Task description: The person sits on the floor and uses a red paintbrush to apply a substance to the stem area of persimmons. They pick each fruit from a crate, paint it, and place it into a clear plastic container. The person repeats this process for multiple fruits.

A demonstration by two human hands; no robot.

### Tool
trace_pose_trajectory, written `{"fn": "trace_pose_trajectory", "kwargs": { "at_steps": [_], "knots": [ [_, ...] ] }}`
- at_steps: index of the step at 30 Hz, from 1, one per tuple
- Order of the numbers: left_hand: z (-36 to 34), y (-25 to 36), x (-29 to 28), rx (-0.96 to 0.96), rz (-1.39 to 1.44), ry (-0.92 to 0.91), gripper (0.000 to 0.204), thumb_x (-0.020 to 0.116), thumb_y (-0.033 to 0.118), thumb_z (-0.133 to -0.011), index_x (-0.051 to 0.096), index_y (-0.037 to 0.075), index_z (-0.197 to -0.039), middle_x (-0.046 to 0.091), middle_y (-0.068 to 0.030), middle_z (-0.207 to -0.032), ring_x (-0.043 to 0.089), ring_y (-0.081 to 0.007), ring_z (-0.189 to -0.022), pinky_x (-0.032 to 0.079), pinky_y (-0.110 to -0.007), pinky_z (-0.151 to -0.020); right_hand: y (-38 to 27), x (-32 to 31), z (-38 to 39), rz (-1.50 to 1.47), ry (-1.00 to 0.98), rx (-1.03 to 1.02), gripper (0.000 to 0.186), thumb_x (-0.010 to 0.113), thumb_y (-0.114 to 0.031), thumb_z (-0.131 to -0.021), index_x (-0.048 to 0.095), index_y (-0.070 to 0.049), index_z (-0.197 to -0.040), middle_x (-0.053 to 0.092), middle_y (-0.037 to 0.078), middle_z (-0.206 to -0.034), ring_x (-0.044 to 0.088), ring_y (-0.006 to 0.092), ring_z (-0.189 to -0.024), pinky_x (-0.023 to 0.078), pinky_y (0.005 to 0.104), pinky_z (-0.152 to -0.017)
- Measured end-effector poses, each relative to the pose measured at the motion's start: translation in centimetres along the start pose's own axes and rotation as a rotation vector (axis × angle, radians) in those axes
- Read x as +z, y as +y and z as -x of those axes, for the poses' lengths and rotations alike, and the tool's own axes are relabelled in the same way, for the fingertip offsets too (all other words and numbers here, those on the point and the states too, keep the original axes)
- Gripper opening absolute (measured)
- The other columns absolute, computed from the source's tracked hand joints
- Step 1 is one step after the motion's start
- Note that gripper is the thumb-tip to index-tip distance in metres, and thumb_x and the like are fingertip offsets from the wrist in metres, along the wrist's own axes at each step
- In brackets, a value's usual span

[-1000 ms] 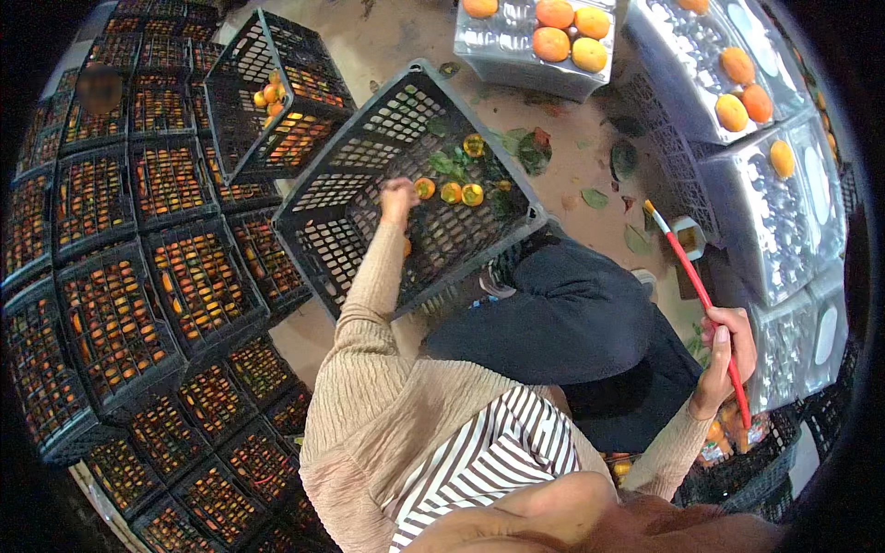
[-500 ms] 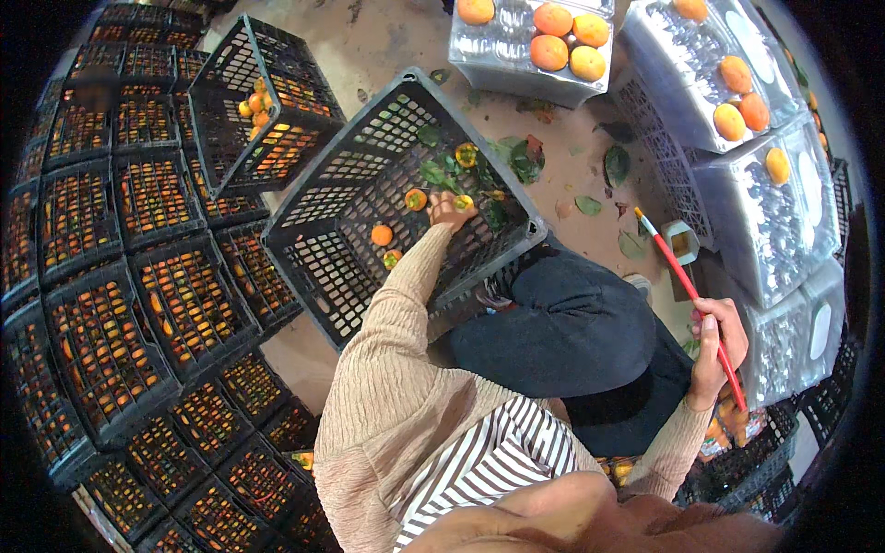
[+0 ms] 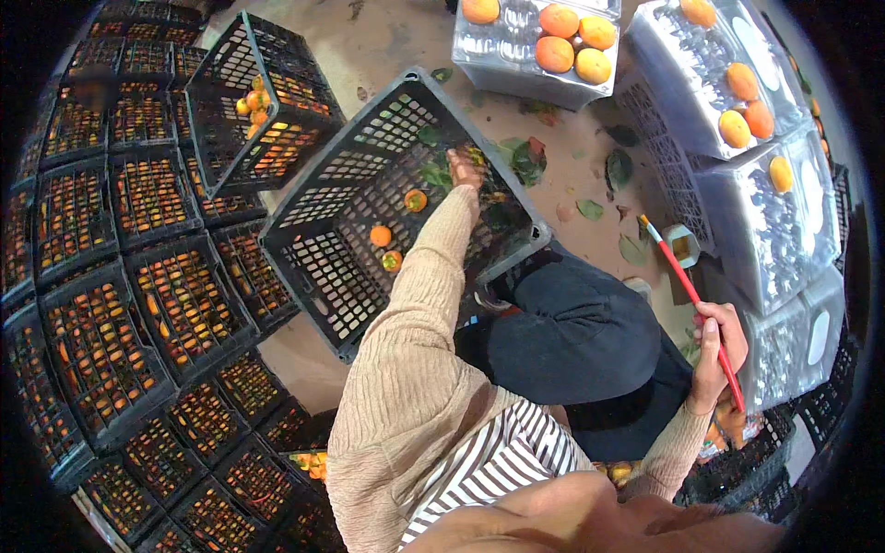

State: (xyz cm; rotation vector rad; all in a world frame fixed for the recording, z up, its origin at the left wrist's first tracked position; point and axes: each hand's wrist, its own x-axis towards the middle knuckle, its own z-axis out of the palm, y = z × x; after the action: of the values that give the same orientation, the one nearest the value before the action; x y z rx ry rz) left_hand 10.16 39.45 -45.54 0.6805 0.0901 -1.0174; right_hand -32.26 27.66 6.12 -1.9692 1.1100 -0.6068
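The left hand [image 3: 466,169] has moved deeper into a black crate [image 3: 535,233], bringing leaves [image 3: 433,173] within reach; three orange fruits [image 3: 416,200] lie behind. Blur obscures its grip; the right hand's [image 3: 720,355] fingers wrap a red brush [image 3: 684,275].

My left hand [image 3: 466,169] enters a black crate [image 3: 337,158] through its open top, mesh walls on every side.

From my remote seat, I see room inside left of the sleeve [image 3: 429,253], broken by three orange fruits [image 3: 417,200]; full stacked crates [image 3: 166,286] and a smaller crate [image 3: 304,136] wall off the outer left, and a bent knee [image 3: 572,309] crowds the near right corner; beyond the right rim, a leaf-strewn floor strip [image 3: 567,166] leaves a passage, narrowed by a cup [image 3: 682,246] and my right hand's [image 3: 721,346] red brush [image 3: 684,276], with clear plastic packs [image 3: 737,230] lining its far side.
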Motion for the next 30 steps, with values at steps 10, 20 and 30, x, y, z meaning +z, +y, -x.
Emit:
{"fn": "trace_pose_trajectory", "kwargs": {
  "at_steps": [10,20,30],
  "knots": [
    [16.8,8.7,21.0,-0.069,-0.616,0.126,0.048,0.065,0.015,-0.083,0.041,0.008,-0.124,0.058,-0.0097,-0.104,0.059,-0.0156,-0.08,0.049,-0.025,-0.063,-0.3,1.8,-0.2,-0.234,-0.118,0.032,0.02,0.053,-0.011,-0.09,0.061,0.002,-0.102,0.064,0.013,-0.093,0.058,0.0124,-0.068,0.045,0.0223,-0.057],
    [27.7,4.0,39.5,-0.107,-0.424,-0.416,0.06,0.075,0.013,-0.075,0.039,0.005,-0.122,0.05,-0.0061,-0.114,0.051,-0.0149,-0.105,0.046,-0.03,-0.087,-4.6,6.9,-4.4,-0.006,-0.494,-0.309,0.054,0.08,-0.013,-0.064,0.051,-0.008,-0.108,0.053,0.018,-0.125,0.052,0.0342,-0.114,0.042,0.0407,-0.095],
    [20.1,15.1,6.4,0.312,-1.12,0.967,0.047,0.063,0.015,-0.083,0.042,0.002,-0.122,0.049,-0.016,-0.12,0.052,-0.0254,-0.106,0.044,-0.035,-0.088,-2.8,6.0,-3.2,-0.04,-0.294,-0.353,0.061,0.076,0.002,-0.061,0.042,-0.011,-0.111,0.052,0.019,-0.124,0.049,0.0322,-0.117,0.037,0.0412,-0.099]
  ]
}}
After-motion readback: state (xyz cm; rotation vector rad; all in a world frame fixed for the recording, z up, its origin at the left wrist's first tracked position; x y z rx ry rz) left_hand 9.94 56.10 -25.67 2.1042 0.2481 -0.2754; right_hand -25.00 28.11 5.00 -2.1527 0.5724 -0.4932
